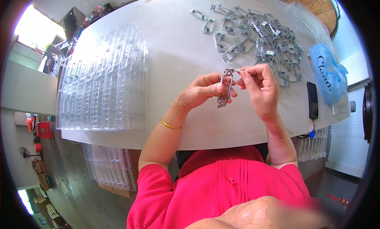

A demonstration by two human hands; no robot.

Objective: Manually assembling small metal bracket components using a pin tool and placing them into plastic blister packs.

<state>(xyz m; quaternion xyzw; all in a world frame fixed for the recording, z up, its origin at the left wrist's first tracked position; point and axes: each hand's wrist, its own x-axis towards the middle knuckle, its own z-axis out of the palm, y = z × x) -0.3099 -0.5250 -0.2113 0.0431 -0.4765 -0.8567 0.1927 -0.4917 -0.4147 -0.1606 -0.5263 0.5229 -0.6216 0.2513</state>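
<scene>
My left hand (204, 88) is closed round a grey metal bracket (223, 98), a long open frame with a plate at each end, holding it upright above the table. My right hand (260, 86) pinches a thin, silvery, rod-like piece (237, 70) between thumb and fingers. Its tip meets the bracket's upper end; the rest is hidden in the fingers, so I cannot tell its kind. Beyond my hands lies a loose pile of similar metal brackets (259, 41), spread over the far right of the table.
Stacked clear plastic trays (103, 82) stand on the white table (170, 43) at the left, with more trays (109, 165) below its edge. At the right are a black phone (312, 98), a blue plastic bag (325, 74) and a clear bottle (341, 108).
</scene>
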